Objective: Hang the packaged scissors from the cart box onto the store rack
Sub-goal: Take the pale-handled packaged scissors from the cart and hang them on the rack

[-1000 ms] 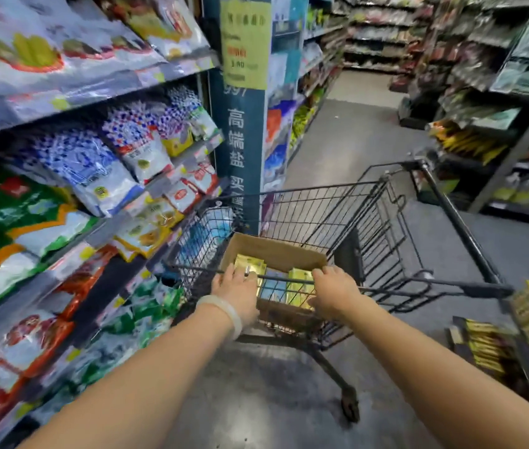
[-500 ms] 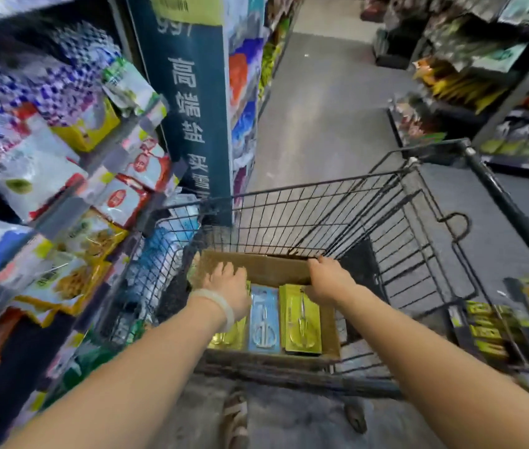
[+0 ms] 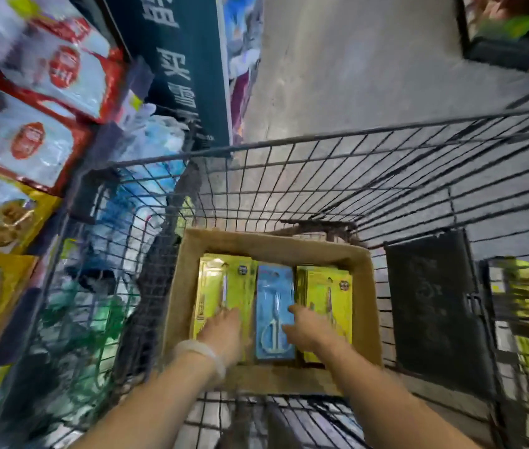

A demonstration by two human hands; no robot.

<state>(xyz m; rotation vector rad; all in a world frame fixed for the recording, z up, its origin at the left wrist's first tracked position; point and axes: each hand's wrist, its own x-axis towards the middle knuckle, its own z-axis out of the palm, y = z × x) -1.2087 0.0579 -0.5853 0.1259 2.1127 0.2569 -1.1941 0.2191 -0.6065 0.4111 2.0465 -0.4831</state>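
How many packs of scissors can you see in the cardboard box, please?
3 on top: a yellow pack on the left, a blue pack in the middle, and a yellow pack on the right. More may be stacked underneath, hidden.

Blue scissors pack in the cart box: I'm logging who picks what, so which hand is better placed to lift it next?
Probably the right hand: its fingers already reach over the blue scissors pack. The left hand lies over the yellow pack beside it. Neither hand clearly grips anything.
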